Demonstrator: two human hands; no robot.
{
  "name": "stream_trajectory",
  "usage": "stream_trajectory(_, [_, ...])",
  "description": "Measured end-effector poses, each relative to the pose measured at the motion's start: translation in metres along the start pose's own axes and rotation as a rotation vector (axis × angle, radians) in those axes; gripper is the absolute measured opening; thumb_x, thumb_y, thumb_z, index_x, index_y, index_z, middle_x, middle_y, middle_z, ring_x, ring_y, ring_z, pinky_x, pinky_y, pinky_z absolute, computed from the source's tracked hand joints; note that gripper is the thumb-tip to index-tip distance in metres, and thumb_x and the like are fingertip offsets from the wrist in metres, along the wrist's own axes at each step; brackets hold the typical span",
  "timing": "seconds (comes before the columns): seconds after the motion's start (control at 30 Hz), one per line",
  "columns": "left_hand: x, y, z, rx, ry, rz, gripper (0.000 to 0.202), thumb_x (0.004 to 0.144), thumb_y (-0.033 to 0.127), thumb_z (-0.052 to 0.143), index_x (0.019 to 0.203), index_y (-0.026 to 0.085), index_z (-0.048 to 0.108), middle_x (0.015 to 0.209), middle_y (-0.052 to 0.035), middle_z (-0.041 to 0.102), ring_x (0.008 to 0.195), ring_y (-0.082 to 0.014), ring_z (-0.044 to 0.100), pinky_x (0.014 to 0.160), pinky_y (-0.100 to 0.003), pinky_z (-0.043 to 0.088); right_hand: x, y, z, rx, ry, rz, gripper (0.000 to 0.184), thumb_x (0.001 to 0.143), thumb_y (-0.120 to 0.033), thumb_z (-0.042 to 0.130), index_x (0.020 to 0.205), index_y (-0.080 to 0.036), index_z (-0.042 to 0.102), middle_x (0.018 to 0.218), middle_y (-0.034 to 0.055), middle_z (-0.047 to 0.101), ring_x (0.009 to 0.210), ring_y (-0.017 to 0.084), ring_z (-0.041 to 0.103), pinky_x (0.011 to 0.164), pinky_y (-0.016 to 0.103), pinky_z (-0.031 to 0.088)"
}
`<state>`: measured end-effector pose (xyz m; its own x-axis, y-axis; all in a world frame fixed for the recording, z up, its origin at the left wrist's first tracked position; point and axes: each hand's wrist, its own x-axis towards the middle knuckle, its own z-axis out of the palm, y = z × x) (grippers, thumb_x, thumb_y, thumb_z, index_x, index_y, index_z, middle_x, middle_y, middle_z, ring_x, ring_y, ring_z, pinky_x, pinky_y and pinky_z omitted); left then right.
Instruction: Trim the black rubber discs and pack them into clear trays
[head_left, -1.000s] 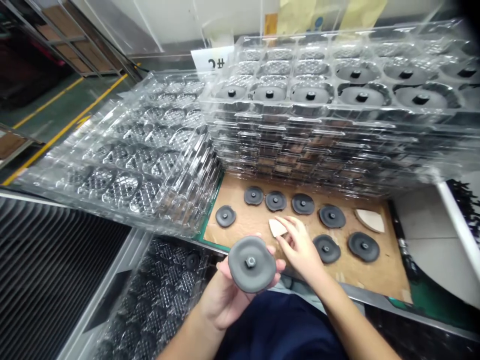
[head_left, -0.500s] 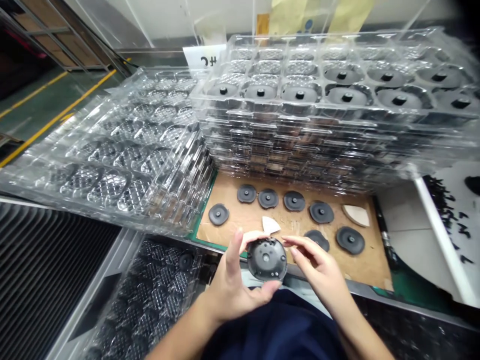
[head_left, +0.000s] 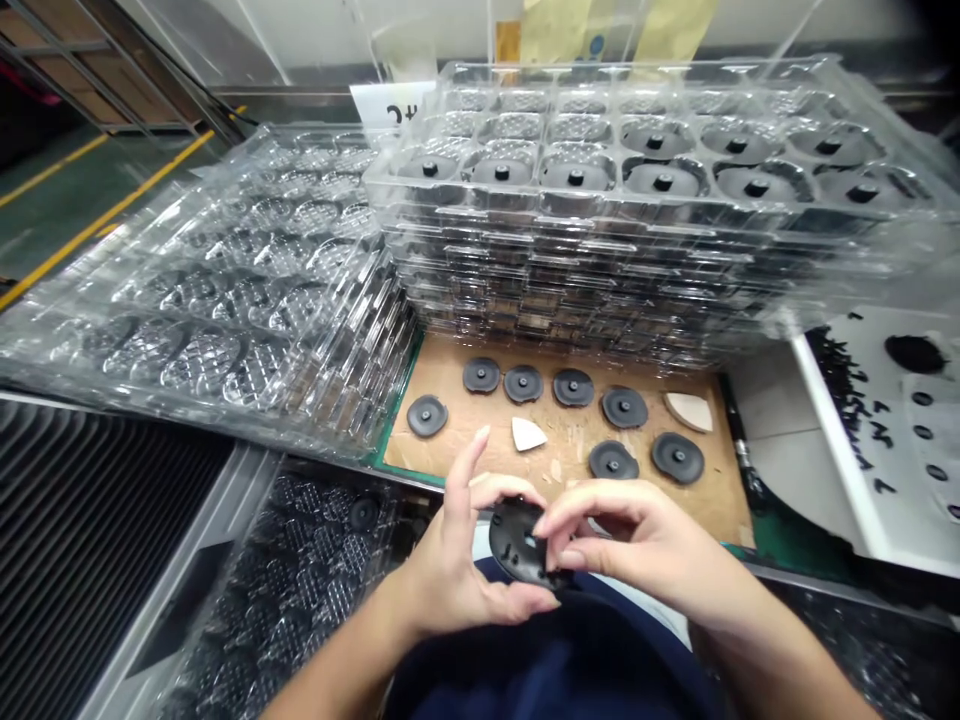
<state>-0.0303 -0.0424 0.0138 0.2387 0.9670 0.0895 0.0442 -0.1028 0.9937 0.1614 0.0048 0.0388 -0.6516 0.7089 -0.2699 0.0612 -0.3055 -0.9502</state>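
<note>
head: left fingers [head_left: 517, 602] spread, gripping one disc [head_left: 511, 538]; right fingers [head_left: 592, 497] pinched against it; seven discs [head_left: 624, 408] on cardboard [head_left: 469, 430].

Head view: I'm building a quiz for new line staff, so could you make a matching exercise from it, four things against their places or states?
Column one:
1. Raised disc
2. Two pale wedges
3. Sign
4. Yellow line

Column two:
A. lying on the brown board
B. on the floor at the picture's left
C. held in the left grip
D. white, with dark characters

Pairs: 1-C, 2-A, 3-D, 4-B.
</note>
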Motion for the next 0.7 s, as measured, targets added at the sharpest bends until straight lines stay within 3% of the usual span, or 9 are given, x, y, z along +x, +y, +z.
stream_trajectory(0.2, [-0.008, 0.002, 0.006, -0.139, -0.089, -0.137, 0.116, 0.060, 0.029, 0.080, 0.146, 0.018, 0.002, 0.106, -0.0119, 0.065, 0.103, -0.0287, 0.062, 0.101, -0.041, 0.037, -0.006, -0.001, 0.003, 0.297, -0.148, 0.082, 0.012, 0.074, -0.014, 0.071, 0.080, -0.024, 0.072, 0.073, -0.0048, 0.069, 0.067, 0.006, 0.063, 0.066, 0.016, 0.049])
stream_trajectory(0.4, [-0.007, 0.002, 0.010, 0.008, -0.076, -0.038, 0.108, 0.057, 0.028, 0.082, 0.143, 0.021, 0.019, 0.113, -0.0119, 0.063, 0.109, -0.0265, 0.058, 0.103, -0.038, 0.037, -0.020, 0.009, 0.005, 0.314, 0.042, 0.115, 0.010, 0.068, -0.021, 0.077, 0.075, -0.019, 0.071, 0.072, -0.0008, 0.069, 0.068, 0.010, 0.065, 0.067, 0.019, 0.052])
stream_trajectory(0.47, [-0.005, 0.002, 0.011, 0.028, -0.119, -0.095, 0.081, 0.053, 0.030, 0.083, 0.126, 0.019, 0.048, 0.104, -0.0093, 0.067, 0.100, -0.0247, 0.062, 0.093, -0.034, 0.044, -0.025, 0.016, 0.005, 0.259, 0.105, 0.099, 0.015, 0.065, -0.026, 0.079, 0.076, -0.019, 0.071, 0.073, 0.0009, 0.069, 0.069, 0.013, 0.066, 0.067, 0.021, 0.052])
stream_trajectory(0.5, [-0.005, 0.003, 0.011, 0.047, -0.155, -0.175, 0.058, 0.053, 0.033, 0.083, 0.104, 0.017, 0.061, 0.092, -0.0068, 0.069, 0.089, -0.0225, 0.064, 0.084, -0.031, 0.048, -0.028, 0.020, 0.005, 0.224, 0.145, 0.088, 0.017, 0.065, -0.029, 0.079, 0.077, -0.019, 0.071, 0.071, 0.0012, 0.069, 0.068, 0.013, 0.065, 0.066, 0.022, 0.052])
stream_trajectory(0.53, [-0.005, 0.003, 0.010, 0.070, -0.192, -0.268, 0.038, 0.053, 0.037, 0.082, 0.079, 0.015, 0.065, 0.075, -0.0034, 0.068, 0.074, -0.0192, 0.065, 0.071, -0.027, 0.051, -0.031, 0.025, 0.005, 0.188, 0.192, 0.084, 0.019, 0.066, -0.033, 0.078, 0.077, -0.019, 0.070, 0.067, 0.0006, 0.067, 0.062, 0.013, 0.064, 0.062, 0.022, 0.052])
stream_trajectory(0.6, [-0.006, 0.008, 0.004, 0.123, -0.220, -0.430, 0.039, 0.057, 0.045, 0.077, 0.049, 0.016, 0.053, 0.048, 0.0030, 0.056, 0.047, -0.0125, 0.056, 0.047, -0.022, 0.046, -0.035, 0.037, 0.004, 0.108, 0.292, 0.084, 0.024, 0.073, -0.043, 0.070, 0.079, -0.020, 0.070, 0.052, -0.0025, 0.059, 0.049, 0.011, 0.056, 0.055, 0.021, 0.049])
stream_trajectory(0.7, [-0.009, 0.026, -0.024, 0.272, -0.029, -0.458, 0.039, 0.068, 0.048, 0.066, 0.050, 0.016, 0.054, 0.044, 0.0038, 0.054, 0.039, -0.0120, 0.053, 0.038, -0.022, 0.043, -0.038, 0.058, -0.006, -0.047, 0.349, 0.004, 0.027, 0.079, -0.048, 0.062, 0.080, -0.021, 0.070, 0.054, -0.0003, 0.059, 0.053, 0.013, 0.058, 0.058, 0.021, 0.049])
